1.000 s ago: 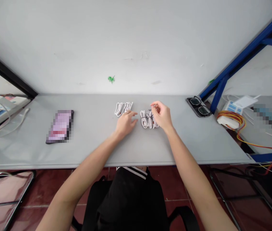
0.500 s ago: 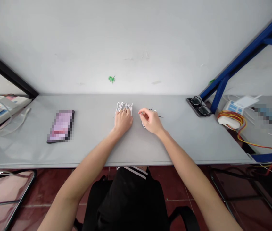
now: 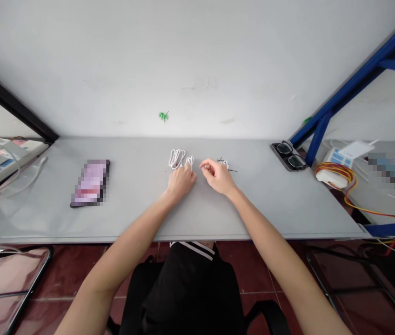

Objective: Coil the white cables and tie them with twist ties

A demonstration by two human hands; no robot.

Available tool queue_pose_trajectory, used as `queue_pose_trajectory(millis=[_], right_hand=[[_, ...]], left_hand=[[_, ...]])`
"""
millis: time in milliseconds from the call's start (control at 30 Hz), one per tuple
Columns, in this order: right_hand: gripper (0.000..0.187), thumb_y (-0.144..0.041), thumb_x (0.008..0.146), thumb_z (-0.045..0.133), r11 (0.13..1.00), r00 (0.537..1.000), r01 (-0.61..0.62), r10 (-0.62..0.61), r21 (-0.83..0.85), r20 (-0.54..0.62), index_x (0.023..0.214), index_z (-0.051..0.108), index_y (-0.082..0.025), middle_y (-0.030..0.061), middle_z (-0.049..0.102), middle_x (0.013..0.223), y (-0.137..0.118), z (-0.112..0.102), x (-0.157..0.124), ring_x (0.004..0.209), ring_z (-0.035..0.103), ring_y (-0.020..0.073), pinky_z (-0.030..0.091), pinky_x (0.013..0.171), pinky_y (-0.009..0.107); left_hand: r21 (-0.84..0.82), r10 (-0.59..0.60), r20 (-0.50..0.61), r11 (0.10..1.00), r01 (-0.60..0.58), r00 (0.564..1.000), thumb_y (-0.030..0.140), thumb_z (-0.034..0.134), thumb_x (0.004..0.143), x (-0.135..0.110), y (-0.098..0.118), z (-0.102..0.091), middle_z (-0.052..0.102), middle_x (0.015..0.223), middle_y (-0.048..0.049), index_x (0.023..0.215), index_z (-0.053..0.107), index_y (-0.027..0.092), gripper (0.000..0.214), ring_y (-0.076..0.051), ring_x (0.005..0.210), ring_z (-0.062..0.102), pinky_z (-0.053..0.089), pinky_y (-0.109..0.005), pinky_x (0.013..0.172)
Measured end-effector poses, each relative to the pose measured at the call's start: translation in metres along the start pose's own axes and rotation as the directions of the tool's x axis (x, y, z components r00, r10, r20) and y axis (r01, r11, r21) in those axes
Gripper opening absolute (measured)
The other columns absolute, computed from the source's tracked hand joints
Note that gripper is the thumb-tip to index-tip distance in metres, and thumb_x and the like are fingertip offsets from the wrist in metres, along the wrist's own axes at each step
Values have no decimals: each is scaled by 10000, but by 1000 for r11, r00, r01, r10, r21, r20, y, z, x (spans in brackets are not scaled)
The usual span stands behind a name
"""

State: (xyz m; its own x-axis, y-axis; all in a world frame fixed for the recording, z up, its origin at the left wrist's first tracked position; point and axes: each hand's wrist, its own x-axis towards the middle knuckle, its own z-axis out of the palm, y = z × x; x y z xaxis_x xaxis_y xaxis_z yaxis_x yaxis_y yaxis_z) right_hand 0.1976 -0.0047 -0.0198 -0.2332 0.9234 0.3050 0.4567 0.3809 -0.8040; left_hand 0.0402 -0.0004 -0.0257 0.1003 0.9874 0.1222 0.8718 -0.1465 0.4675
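My left hand [image 3: 181,181] lies curled on the near end of a coiled white cable [image 3: 176,159], and its fingers seem to grip the loops. My right hand [image 3: 217,176] is cupped over a second white cable bundle [image 3: 224,164], its fingertips drawn together. A thin black tie [image 3: 232,169] sticks out past that bundle to the right. The hand hides most of this bundle. The two hands are close together and not touching.
On the grey table [image 3: 134,218], a phone with a pixelated screen [image 3: 90,183] lies to the left, and glasses on a dark tray [image 3: 290,156] sit to the right. Beyond the table's right end are a white power strip [image 3: 335,157] and a coil of orange-yellow wires [image 3: 333,174].
My left hand has drawn back toward me from the top of the coil, showing more of its loops. My right hand has moved left and now covers most of the second bundle.
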Motion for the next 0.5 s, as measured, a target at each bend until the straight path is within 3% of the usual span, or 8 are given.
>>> queue_pose_trajectory(millis=[133, 267, 400, 500], right_hand=[[202, -327, 875, 520, 999, 999, -30, 31, 20, -22, 1017, 605, -211, -1, 612, 762, 1, 2, -1, 505, 459, 102, 373, 547, 272], [366, -450, 913, 484, 964, 989, -148, 147, 219, 20, 1186, 568, -221, 45, 646, 945, 0, 6, -1, 515, 516, 102, 412, 510, 281], [371, -481, 895, 507, 886, 979, -203, 196, 418, 61, 1141, 578, -213, 53, 648, 902, 1, 9, 1, 674, 600, 152, 476, 544, 280], [304, -473, 859, 556, 869, 979, -190, 200, 457, 28, 1010, 587, -211, 43, 646, 904, 1, 7, 4, 738, 609, 154, 497, 620, 286]], left_hand=[[-274, 40, -139, 959, -77, 989, 194, 527, 852, 1, -8, -1, 513, 558, -13, 761, 515, 197, 92, -211, 578, 580, 374, -304, 600], [-478, 141, -193, 850, -219, 971, 248, 502, 900, -7, 0, -4, 484, 551, 41, 837, 517, 200, 80, -122, 495, 476, 329, -261, 541], [-478, 249, -185, 823, -308, 951, 304, 551, 886, -16, 8, -6, 462, 561, 63, 880, 515, 196, 114, -94, 489, 441, 332, -244, 519], [-457, 307, -185, 814, -358, 934, 318, 573, 870, -17, 8, -6, 530, 645, 42, 897, 531, 192, 135, -84, 517, 471, 367, -240, 527]])
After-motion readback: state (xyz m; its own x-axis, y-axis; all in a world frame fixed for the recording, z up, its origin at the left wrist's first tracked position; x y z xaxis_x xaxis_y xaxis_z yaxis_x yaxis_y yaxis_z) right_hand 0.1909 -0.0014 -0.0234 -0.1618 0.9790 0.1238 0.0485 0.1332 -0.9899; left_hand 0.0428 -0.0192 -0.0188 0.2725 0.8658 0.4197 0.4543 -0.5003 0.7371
